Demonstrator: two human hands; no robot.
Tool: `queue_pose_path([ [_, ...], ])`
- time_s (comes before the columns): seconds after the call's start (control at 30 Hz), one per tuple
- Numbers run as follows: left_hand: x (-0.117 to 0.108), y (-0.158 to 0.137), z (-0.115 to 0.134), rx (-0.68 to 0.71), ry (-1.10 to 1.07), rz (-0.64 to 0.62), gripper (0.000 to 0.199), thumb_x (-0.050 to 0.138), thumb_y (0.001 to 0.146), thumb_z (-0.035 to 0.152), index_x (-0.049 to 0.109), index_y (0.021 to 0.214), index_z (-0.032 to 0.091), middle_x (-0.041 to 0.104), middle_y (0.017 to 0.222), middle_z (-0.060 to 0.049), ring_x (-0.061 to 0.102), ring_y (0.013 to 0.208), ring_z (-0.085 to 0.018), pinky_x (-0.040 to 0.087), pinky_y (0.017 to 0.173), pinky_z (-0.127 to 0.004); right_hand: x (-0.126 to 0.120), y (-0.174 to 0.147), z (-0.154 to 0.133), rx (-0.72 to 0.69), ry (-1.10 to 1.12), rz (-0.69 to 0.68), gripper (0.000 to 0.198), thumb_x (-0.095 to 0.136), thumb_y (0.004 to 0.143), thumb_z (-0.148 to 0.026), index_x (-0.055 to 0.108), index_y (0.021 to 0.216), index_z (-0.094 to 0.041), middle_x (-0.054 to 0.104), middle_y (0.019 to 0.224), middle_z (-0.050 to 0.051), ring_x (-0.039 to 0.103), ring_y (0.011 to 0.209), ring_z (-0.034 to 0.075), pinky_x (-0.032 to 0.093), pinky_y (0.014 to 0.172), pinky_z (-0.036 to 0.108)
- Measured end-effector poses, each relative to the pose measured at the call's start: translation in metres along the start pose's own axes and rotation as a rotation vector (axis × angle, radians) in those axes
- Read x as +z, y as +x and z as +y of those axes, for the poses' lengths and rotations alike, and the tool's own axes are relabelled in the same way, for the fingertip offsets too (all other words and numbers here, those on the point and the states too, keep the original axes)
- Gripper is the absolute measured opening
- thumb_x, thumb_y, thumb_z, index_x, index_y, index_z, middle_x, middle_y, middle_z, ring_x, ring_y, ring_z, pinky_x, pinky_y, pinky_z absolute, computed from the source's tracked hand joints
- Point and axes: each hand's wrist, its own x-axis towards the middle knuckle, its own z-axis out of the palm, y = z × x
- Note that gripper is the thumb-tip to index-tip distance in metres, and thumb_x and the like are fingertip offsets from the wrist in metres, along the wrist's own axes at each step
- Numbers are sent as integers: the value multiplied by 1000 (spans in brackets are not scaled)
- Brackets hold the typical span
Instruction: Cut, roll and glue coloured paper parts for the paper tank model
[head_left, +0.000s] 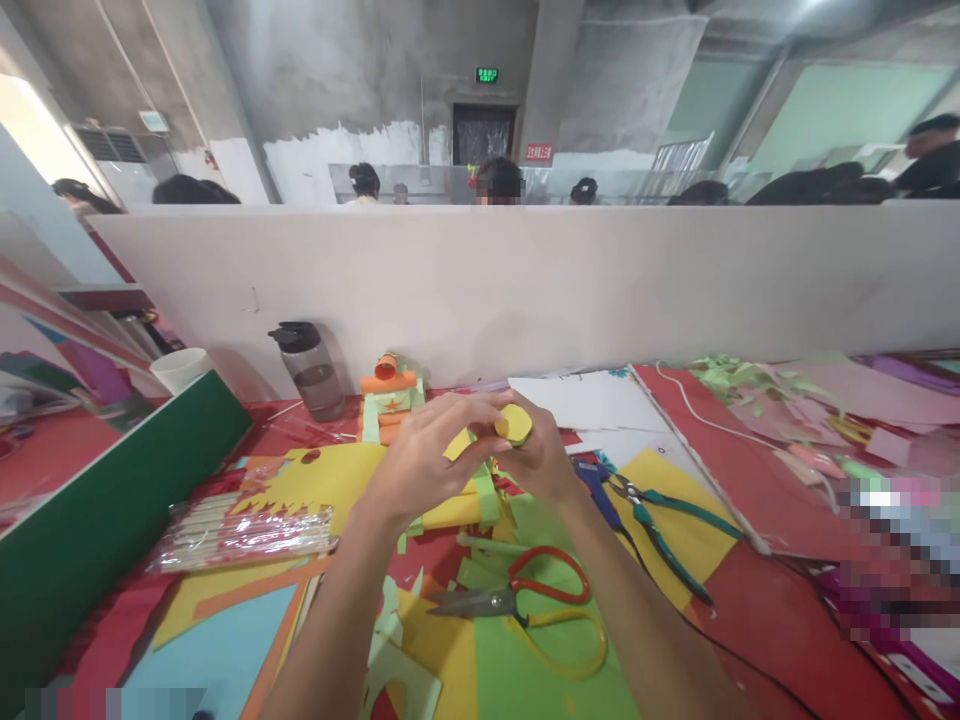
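Observation:
Both of my hands are raised over the middle of the table, around a small round yellow paper piece (514, 425) with a green edge. The fingertips of my left hand (431, 450) pinch it from the left. My right hand (541, 455) is curled around its right side, its fingers partly hidden. Just behind and below them is an orange, yellow and green paper model (388, 400) made of rolled tubes, partly covered by my hands. Scissors (495, 603) with red and yellow handles lie open on green paper nearer to me.
Green-handled pliers (660, 530) and a blue glue gun (596, 485) lie to the right. On the left are a bag of sticks (244, 535), a water bottle (307, 370) and a green board (112, 520). A white partition (525, 290) stands behind; people sit beyond it.

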Motion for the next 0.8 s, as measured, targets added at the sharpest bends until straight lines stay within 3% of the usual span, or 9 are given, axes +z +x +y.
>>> queue_pose_path([
  [0.47,-4,0,-2,42,-17,-28,11,61,93,21,63,104,22,71,122,-8,68,107,-19,56,91,-35,0,-1,2,25,-28,8,48,62,84,-64,61,102,-19,66,88,5,57,74,20,47,67,30],
  [0.67,-7,-2,-4,35,-20,-19,25,64,91,24,61,116,23,71,120,-10,69,102,-20,56,88,-35,1,-2,1,68,37,6,42,64,83,-62,59,93,-21,62,80,2,54,69,17,45,64,28],
  [0.8,-5,-2,-5,83,-3,-19,23,64,91,19,62,113,23,72,118,-8,68,104,-17,55,90,-33,1,-2,2,21,-7,1,38,66,84,-56,59,95,-20,60,79,2,52,68,17,44,63,28],
])
